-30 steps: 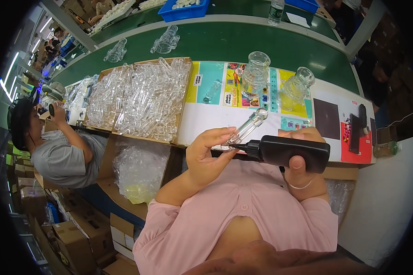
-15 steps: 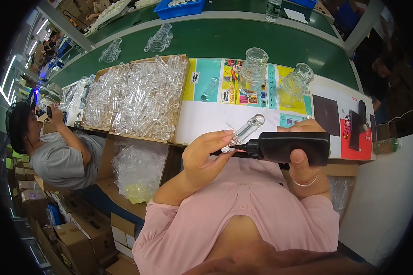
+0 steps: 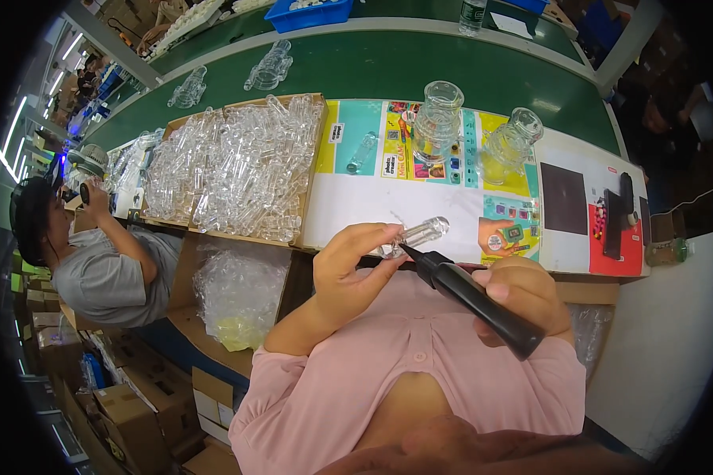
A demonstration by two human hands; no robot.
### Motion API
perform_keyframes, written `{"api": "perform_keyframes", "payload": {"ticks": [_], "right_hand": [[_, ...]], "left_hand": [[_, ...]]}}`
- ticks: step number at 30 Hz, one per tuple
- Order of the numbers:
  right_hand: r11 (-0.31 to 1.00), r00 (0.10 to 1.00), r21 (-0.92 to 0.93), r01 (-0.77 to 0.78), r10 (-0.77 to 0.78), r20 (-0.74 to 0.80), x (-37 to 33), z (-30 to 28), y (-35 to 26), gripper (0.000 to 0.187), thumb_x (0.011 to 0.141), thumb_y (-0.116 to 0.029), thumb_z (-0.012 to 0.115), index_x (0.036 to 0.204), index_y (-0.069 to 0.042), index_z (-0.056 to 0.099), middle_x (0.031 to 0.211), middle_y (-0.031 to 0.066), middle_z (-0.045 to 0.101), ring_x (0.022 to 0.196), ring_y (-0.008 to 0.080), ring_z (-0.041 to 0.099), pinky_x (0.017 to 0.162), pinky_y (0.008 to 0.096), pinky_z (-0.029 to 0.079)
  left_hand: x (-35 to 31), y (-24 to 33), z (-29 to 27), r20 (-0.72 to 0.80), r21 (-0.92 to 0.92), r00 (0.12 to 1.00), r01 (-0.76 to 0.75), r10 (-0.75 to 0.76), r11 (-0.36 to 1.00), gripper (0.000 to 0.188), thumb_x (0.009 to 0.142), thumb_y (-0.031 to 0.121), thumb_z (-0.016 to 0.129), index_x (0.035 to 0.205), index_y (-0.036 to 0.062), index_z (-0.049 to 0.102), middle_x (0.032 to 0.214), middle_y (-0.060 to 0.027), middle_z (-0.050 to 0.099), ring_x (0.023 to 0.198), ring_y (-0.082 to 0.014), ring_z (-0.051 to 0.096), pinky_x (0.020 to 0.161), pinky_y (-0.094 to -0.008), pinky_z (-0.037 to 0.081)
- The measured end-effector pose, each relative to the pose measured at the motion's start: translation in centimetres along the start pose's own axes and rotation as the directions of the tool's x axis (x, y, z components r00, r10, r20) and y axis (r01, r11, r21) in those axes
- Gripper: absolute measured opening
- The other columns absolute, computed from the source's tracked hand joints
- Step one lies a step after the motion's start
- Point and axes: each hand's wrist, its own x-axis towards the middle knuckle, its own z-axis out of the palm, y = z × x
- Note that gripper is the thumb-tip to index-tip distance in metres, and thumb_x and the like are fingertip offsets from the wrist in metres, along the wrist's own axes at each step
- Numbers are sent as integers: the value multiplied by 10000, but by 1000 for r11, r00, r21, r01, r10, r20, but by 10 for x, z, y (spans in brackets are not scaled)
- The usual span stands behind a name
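My left hand [image 3: 351, 273] pinches a small clear tube-shaped piece [image 3: 428, 230] between thumb and fingers, over the near edge of the work surface. In my right hand [image 3: 529, 291] is a black squeeze bottle [image 3: 477, 298], tilted with its pointed nozzle toward my left hand. The nozzle tip is at the near end of the clear piece; whether it touches cannot be told. Beyond my hands stand two larger clear glass-like vessels [image 3: 438, 127], [image 3: 512, 146]. A shallow cardboard box [image 3: 315, 170] heaped with similar clear pieces lies to the left.
Printed colourful sheets [image 3: 505, 226] cover the work surface. Another clear piece [image 3: 363, 153] lies on them. Two clear parts [image 3: 269, 66] rest on the green table [image 3: 356, 67] behind. A person in grey [image 3: 119, 273] works at left. An open carton [image 3: 242, 289] holds plastic bags.
My right hand has turned the bottle so its base points down toward me and its narrow side shows. The clear piece has tilted slightly in my left hand.
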Motion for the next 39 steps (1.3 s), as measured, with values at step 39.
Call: {"api": "perform_keyframes", "payload": {"ticks": [39], "right_hand": [[950,947,25,312,-309,-90,-4,14,11,270,706,5,598,952,55,498,903,218,566,579,215,560,469,289,447]], "left_hand": [[-8,-7,0,3,-272,998,61,-62,960,387,673,-112,663,974,2,449,1019,-212,547,953,-281,580,833,-347,484]]}}
